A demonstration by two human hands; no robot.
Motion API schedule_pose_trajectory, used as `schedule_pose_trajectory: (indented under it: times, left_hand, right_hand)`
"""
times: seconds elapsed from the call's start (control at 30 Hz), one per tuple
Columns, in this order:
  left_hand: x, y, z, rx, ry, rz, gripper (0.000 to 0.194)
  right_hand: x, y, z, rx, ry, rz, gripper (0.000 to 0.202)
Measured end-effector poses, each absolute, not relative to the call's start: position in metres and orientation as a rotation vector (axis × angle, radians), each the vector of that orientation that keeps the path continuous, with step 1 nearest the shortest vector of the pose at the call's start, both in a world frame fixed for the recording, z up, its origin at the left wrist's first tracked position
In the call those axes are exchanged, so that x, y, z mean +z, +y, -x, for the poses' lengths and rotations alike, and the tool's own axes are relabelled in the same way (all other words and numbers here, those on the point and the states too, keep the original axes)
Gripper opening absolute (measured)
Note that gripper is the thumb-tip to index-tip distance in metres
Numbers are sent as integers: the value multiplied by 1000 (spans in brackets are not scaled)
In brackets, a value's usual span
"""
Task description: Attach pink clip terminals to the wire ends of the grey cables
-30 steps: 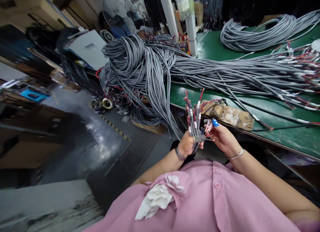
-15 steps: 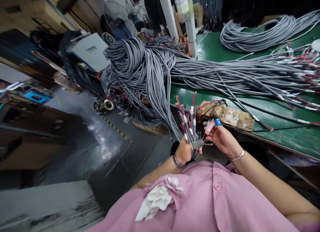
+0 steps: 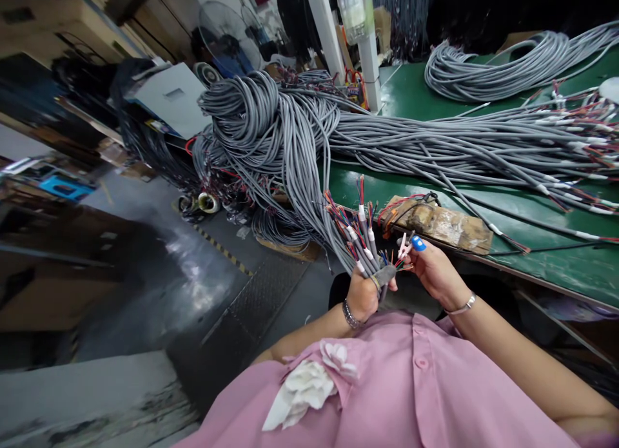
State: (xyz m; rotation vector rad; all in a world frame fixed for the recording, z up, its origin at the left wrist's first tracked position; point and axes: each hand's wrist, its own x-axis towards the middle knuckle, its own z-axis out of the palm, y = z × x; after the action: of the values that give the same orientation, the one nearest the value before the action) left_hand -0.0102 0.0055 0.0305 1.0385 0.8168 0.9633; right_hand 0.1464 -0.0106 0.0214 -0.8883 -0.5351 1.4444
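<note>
Cables (image 3: 371,265), left fingers (image 3: 393,284) wrapped round, right fingers (image 3: 424,254) pinching (pink piece (image 3: 403,247))

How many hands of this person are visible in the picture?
2: the left hand grips gray cables, and the right hand is beside it, holding a small pink thing. Some fingers are hidden.

My bunched cables (image 3: 371,261): smooth, matt plastic jackets. My right-wrist bracelet (image 3: 463,304): shiny metal. My shirt (image 3: 387,383): matt cloth. Bench top (image 3: 556,258): smooth, glossy. Block (image 3: 449,225): rough, scuffed wood.
</note>
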Motion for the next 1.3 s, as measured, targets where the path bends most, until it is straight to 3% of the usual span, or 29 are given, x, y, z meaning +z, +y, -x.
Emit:
schedule_pose_trajectory:
  times: [0.2, 0.53, 0.97, 1.17, 1.3]
  left_hand:
    - [30, 6, 8, 975, 805, -1059, 26]
    - [24, 5, 4, 961, 867, -1037, 29]
    - [25, 1, 20, 973, 908, -1130, 29]
    - [23, 1, 22, 887, 930, -1233, 34]
    - [29, 1, 22, 827, 908, -1286, 33]
  right_hand:
    - [12, -5, -143, 1457, -519, 814, 47]
    - [12, 5, -137, 1462, -258, 765, 36]
    - [22, -17, -150, 1766, -484, 741, 54]
    - [21, -36, -144, 1661, -686, 967, 25]
    - [26, -39, -135, 1490, -730, 1094, 18]
